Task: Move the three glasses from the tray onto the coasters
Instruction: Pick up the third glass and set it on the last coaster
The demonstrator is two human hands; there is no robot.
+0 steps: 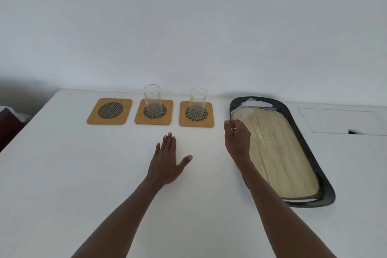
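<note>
Three wooden coasters with dark mesh centres lie in a row at the back of the white table. The left coaster (109, 111) is bare. A clear glass (152, 99) stands on the middle coaster (154, 112), and a second glass (198, 101) stands on the right coaster (196, 113). A third glass (245, 109) is tilted over the near-left corner of the tray (301, 132), with my right hand (237, 138) shut around its lower part. My left hand (167, 159) lies flat and open on the table, in front of the coasters.
The dark-rimmed tray has a pale wood floor and lies at the right, running from the back toward me. A white wall rises just behind the coasters. A rectangular cut-out panel (339, 120) sits in the table top right of the tray. The table's left edge slants at far left.
</note>
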